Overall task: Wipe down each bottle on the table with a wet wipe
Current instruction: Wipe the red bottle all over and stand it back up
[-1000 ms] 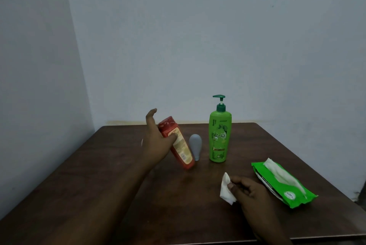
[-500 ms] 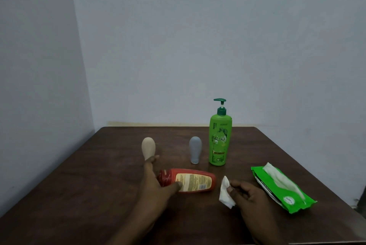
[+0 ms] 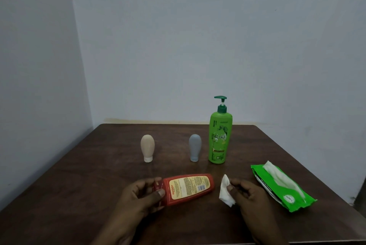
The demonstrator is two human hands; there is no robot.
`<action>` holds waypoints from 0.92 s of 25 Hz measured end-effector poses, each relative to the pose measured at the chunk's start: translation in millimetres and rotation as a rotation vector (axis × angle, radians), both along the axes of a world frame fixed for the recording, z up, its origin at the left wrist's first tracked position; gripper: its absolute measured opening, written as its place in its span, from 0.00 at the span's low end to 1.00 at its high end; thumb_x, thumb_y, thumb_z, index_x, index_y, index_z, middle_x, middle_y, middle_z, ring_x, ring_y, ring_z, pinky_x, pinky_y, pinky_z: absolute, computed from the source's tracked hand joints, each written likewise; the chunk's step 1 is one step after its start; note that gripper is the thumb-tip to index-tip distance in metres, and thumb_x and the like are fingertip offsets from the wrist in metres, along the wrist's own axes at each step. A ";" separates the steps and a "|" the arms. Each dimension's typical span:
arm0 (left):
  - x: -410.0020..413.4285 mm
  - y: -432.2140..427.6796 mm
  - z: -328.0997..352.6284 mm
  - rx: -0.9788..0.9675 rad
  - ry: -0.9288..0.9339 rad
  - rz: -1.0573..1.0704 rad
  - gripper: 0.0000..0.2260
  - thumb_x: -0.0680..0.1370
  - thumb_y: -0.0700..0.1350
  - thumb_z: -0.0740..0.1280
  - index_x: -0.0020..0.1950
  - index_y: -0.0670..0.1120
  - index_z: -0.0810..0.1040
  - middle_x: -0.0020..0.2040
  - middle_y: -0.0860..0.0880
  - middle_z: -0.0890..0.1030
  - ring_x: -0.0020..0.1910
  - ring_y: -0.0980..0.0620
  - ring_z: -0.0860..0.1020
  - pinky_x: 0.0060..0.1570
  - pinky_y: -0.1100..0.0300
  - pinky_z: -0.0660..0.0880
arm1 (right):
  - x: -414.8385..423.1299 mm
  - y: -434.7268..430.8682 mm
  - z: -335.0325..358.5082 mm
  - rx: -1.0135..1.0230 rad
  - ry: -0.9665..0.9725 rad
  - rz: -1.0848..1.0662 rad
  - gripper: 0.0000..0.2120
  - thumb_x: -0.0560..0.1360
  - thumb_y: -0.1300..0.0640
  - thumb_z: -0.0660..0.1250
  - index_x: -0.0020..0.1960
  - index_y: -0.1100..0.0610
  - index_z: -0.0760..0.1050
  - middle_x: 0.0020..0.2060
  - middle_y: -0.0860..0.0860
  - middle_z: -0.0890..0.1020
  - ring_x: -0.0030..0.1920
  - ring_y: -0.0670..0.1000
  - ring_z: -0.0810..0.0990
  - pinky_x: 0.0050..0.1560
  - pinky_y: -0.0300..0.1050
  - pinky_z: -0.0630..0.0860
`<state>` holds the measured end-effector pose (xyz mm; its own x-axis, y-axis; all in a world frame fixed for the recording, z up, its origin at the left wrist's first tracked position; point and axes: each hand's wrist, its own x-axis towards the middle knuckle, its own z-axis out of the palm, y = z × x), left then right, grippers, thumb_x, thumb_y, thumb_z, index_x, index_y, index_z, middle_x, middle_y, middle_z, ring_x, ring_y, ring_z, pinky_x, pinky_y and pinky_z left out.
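Near edge: left hand (image 3: 142, 195) has fingers and thumb curled round the cap end of the red bottle (image 3: 190, 187), held on its side over the brown table (image 3: 79, 185) | right hand (image 3: 247, 195) pinches a crumpled white wet wipe (image 3: 225, 191) just right of the bottle, apart from it | green wipe pack (image 3: 281, 187) lies further right | at the back, upright in a row: beige bottle (image 3: 147, 147), grey bottle (image 3: 195, 149), green pump bottle (image 3: 219, 139)
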<state>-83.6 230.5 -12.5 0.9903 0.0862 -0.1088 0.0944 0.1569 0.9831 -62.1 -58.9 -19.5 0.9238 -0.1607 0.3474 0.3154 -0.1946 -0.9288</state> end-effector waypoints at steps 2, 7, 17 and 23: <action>0.1 1.8 -5.8 0.020 -0.025 0.046 0.17 0.73 0.31 0.75 0.59 0.45 0.83 0.53 0.41 0.88 0.52 0.43 0.87 0.53 0.43 0.83 | 0.4 0.3 0.4 -0.022 -0.003 -0.010 0.14 0.73 0.69 0.70 0.45 0.50 0.83 0.40 0.40 0.86 0.43 0.43 0.84 0.41 0.31 0.77; -0.3 2.9 -11.7 0.010 -0.052 0.079 0.18 0.72 0.31 0.76 0.60 0.44 0.83 0.51 0.42 0.89 0.52 0.43 0.87 0.52 0.46 0.83 | -0.4 0.3 1.5 -0.057 0.025 -0.021 0.13 0.74 0.67 0.70 0.46 0.48 0.83 0.40 0.42 0.86 0.42 0.41 0.84 0.40 0.34 0.78; -18.8 -6.1 -18.0 -0.014 -0.133 -0.013 0.19 0.75 0.29 0.72 0.63 0.44 0.82 0.57 0.44 0.88 0.56 0.47 0.86 0.51 0.58 0.84 | -8.8 3.4 2.3 -0.245 0.081 -0.082 0.08 0.77 0.55 0.70 0.55 0.48 0.83 0.46 0.42 0.85 0.46 0.38 0.82 0.50 0.45 0.79; -11.3 0.9 -22.4 -0.033 -0.133 -0.053 0.21 0.73 0.28 0.73 0.64 0.43 0.82 0.55 0.44 0.88 0.55 0.46 0.87 0.50 0.57 0.85 | -7.2 3.8 1.5 -0.211 0.079 -0.091 0.10 0.76 0.57 0.70 0.55 0.48 0.83 0.47 0.41 0.85 0.48 0.39 0.83 0.53 0.48 0.80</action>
